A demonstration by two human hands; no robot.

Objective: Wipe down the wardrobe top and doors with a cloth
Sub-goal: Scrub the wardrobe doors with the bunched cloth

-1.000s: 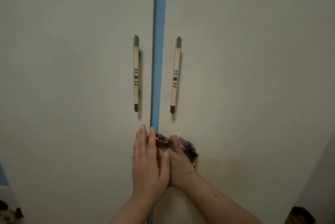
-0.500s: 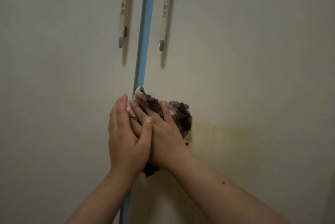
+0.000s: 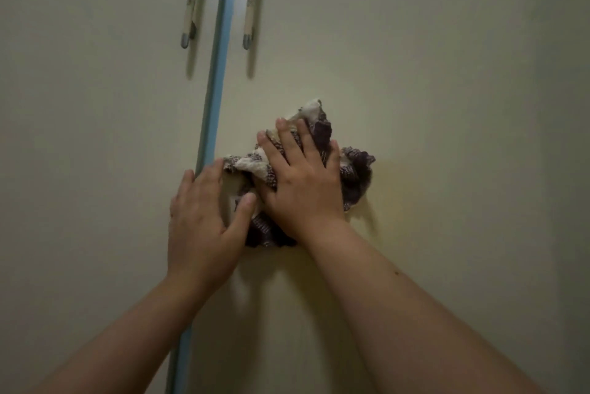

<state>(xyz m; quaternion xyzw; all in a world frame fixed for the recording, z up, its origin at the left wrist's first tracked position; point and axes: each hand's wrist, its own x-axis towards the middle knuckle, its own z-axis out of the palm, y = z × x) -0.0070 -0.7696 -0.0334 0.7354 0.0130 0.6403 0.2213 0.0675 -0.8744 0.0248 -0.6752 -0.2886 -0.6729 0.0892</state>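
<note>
The right hand lies flat with fingers straight and spread, pressing the crumpled checked cloth against the right wardrobe door. Just left of it, the left hand rests open across the blue centre strip, with its thumb touching the cloth's lower edge. Two door handles hang above both hands.

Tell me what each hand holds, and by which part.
Neither grips anything. The right hand presses the cloth over its middle against the right door; the left hand touches its left edge with the thumb.
</note>
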